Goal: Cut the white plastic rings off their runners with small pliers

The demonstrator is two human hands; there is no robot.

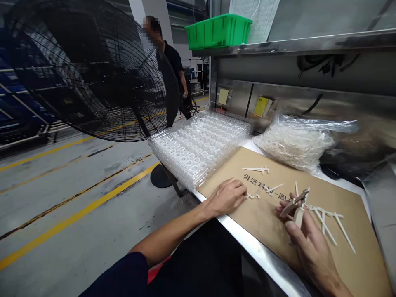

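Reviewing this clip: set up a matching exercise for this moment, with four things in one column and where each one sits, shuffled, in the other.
Things:
1. Green plastic crate
2. Clear bag of white rings
3. Stack of clear plastic trays
4. The person's left hand

Places:
A. Resting on the brown card sheet
B. Beside the big black fan
C. Up on the steel shelf
D. Just behind the card sheet's far edge

Right pairs: 1-C, 2-D, 3-B, 4-A.

A black pedestal fan (89,70) stands before a co-worker (171,62); a green crate (218,31) tops the shelf (293,45).
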